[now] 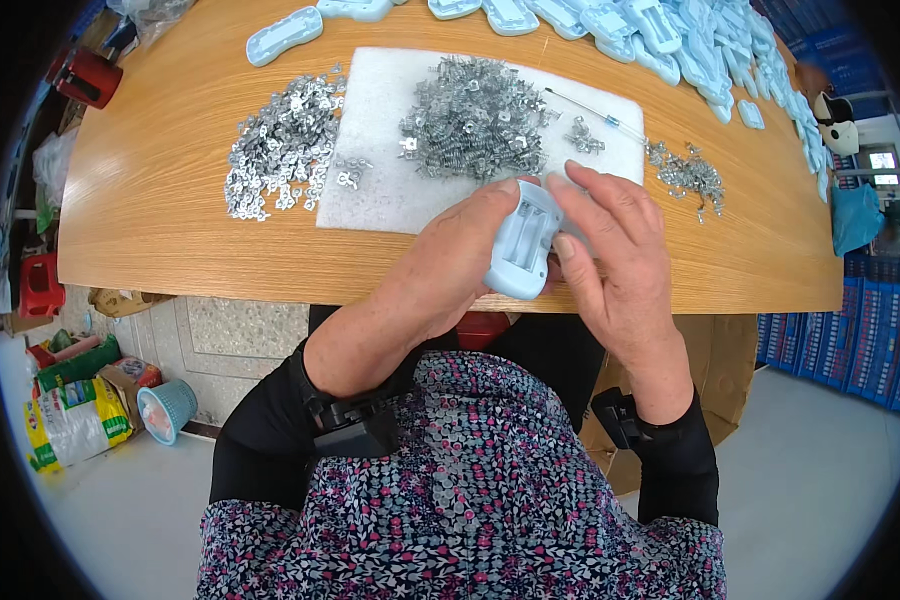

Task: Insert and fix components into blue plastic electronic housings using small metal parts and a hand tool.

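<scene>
My left hand (455, 245) is closed round a light-blue plastic housing (517, 250), held tilted above the table's near edge. Its open battery compartment faces up, showing slots inside. Beside it on the right is my right hand (625, 250), its thumb and fingers bent but apart. Those fingertips come close to the housing's upper right edge; whether they touch it I cannot tell. No part shows between them. Just beyond my hands, a heap of metal spring contacts (475, 120) lies on a white foam sheet (375, 120).
Flat metal tabs (285, 150) are piled left of the sheet, and small metal contacts (690, 178) lie to its right. A thin rod-like tool (605, 118) rests on the foam. Many light-blue housings (660, 40) cover the table's far right. Blue crates (860, 330) stand beyond its right end.
</scene>
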The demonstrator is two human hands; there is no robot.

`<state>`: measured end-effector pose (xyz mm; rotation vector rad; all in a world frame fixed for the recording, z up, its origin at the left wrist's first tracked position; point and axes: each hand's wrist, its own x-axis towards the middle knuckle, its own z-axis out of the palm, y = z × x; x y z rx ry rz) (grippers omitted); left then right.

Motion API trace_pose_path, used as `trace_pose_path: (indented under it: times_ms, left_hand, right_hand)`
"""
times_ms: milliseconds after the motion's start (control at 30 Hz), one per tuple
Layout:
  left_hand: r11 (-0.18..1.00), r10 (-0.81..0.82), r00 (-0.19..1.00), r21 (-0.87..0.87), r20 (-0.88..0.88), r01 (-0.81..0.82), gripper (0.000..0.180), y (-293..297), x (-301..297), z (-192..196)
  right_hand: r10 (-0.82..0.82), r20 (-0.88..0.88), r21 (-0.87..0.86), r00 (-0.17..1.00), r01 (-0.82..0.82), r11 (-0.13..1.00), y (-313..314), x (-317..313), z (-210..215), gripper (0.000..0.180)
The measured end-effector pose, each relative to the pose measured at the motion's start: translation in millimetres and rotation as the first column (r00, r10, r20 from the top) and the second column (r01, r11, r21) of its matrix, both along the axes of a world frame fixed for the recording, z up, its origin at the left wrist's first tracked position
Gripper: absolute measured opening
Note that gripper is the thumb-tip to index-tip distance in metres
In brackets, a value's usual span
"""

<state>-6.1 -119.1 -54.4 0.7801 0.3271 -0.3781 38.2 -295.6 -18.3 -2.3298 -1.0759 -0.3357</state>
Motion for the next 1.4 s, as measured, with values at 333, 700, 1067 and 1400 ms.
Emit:
trace_pose_path:
  times_ms: [333, 700, 1067, 1400]
  left_hand:
    - [0.987, -0.139, 0.979, 0.099, 0.147, 0.126, 0.046, 3, -4, 15]
    - [0.561, -0.437, 0.809, 0.822, 0.393, -0.096, 0.044, 12, -2, 14]
    - [0.900, -0.203, 0.970, -0.364, 0.136, 0.239, 0.048, 18, -8, 2]
    - [0.813, -0.307, 0.930, -0.452, 0.203, 0.367, 0.049, 14, -7, -4]
  right_hand:
    - [0.159, -0.855, 0.360, 0.493, 0.344, 0.867, 1, -8, 1, 0.027]
    - [0.086, -0.871, 0.279, 0.484, 0.344, 0.896, -5, -7, 6, 0.024]
    - [0.280, -0.792, 0.526, 0.543, 0.373, 0.764, 3, -11, -8, 0.023]
    - [0.218, -0.848, 0.437, 0.483, 0.406, 0.803, 0, -7, -12, 0.023]
